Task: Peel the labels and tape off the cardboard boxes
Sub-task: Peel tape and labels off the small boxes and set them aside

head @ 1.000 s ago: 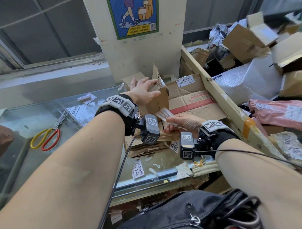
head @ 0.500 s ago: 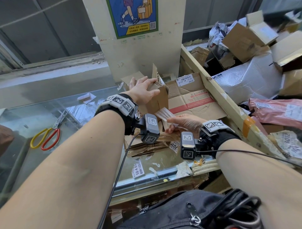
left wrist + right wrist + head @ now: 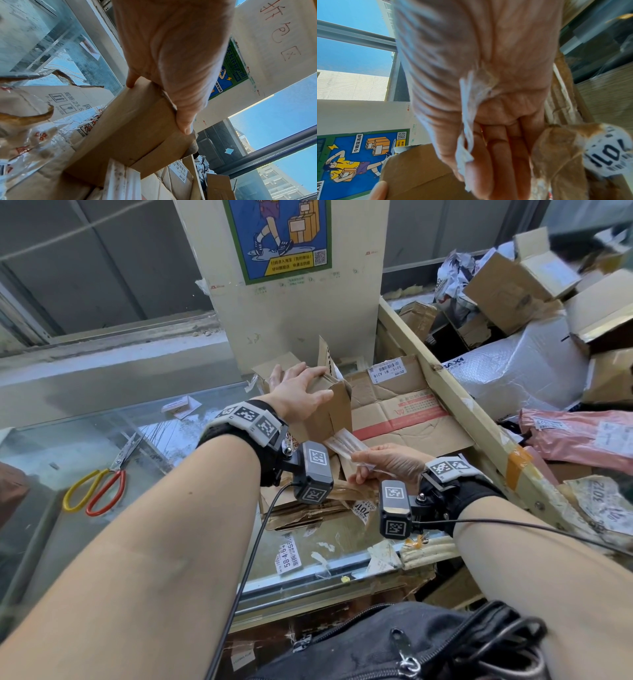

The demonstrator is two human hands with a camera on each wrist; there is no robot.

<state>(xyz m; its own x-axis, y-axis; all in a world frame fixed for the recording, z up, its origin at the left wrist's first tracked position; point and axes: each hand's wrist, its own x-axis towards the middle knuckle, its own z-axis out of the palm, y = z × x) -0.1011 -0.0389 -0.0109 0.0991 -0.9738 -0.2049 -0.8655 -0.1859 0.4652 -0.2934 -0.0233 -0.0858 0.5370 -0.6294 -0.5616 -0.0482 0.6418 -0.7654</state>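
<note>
You were partway through: your left hand (image 3: 301,397) gripped the top of the small cardboard box (image 3: 329,416), fingers and thumb curled over its edges, holding it upright on the pile of flattened cardboard at the back of the glass tabletop (image 3: 85,446). Your right hand (image 3: 387,462) pinched a strip of clear tape (image 3: 344,441) that ran back to the box's lower corner, so that strip was lifted but, as far as I could judge, not yet free. Peeled scraps already lay on the tabletop, among them a label reading "58-4-6" (image 3: 288,558) and another showing "701" (image 3: 363,510). Work remained: the flattened box (image 3: 404,409) behind it carried a barcode label (image 3: 387,370) reading "501E-M1 A21B", and more boxes were heaped to your right. The left wrist view showed "规格:23.5" printed on other cardboard (image 3: 72,100).
</note>
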